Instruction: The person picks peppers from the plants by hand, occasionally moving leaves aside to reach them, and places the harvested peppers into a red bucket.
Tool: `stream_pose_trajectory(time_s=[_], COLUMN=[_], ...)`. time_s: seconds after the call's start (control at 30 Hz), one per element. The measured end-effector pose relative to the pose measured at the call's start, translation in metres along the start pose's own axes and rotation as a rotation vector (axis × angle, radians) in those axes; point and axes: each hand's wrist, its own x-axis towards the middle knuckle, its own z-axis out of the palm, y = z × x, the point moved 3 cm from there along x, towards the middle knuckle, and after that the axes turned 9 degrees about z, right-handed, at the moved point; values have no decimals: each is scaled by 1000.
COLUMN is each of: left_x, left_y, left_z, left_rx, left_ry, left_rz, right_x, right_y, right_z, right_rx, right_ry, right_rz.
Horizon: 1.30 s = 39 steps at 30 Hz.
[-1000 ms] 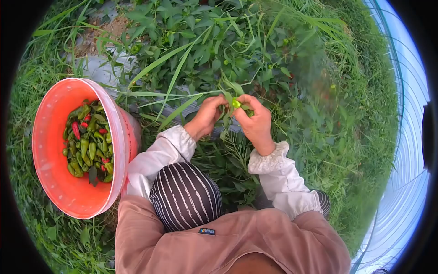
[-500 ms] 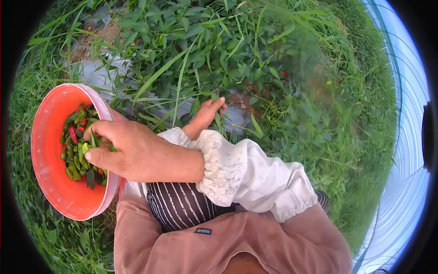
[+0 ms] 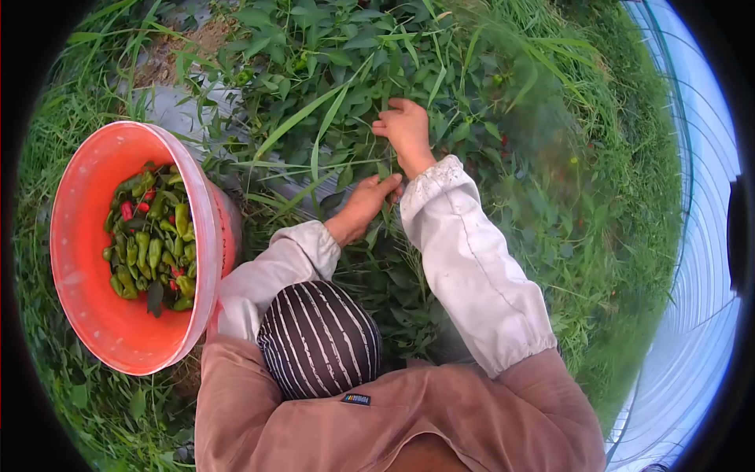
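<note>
My left hand (image 3: pixel 363 208) is closed low among the pepper plants (image 3: pixel 346 47), thumb towards the right. Leaves and stems touch its fingertips, and what it grips is hidden. Just above and to the right, my right hand (image 3: pixel 409 135) reaches into the foliage with bent fingers. Whatever lies between those fingers is too small to make out. To the left a red bucket (image 3: pixel 86 307) is tilted towards me. Inside are many green peppers (image 3: pixel 149 252), a few red peppers (image 3: pixel 127 210) and some leaves.
Long grass blades (image 3: pixel 303 118) cross in front of the plants. Grey plastic sheeting (image 3: pixel 177 118) covers part of the soil. My striped knee (image 3: pixel 318 338) is between my arms, near the bucket. White film on a frame (image 3: pixel 700 315) stands at the far right.
My right hand has left the bucket and moved right and up into the plants. My left hand stays low by the stems, slightly shifted. More of the peppers in the bucket now shows.
</note>
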Motion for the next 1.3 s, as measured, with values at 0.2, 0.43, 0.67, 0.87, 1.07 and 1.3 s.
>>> stream_pose_trajectory(time_s=[0.2,0.43,0.67,0.87,1.07,1.3], left_x=[-23,-12,-31,-45,-39,-44], left_y=[27,8,51,153,158,143], left_z=[18,4,-3,-54,-95,-108], left_rx=[23,106,80,-551,-785,-736], left_ry=[129,35,6,-10,-81,70], left_rz=[145,128,257,545,603,583], right_x=[4,9,-64,-47,-3,42], right_y=[-27,-31,-12,48,39,48], right_z=[12,-65,-122,-99,-29,-32], right_rx=[-818,269,446,81,94,476], right_ry=[298,-242,-464,-298,-191,-70], right_rz=[-261,395,330,428,99,-33])
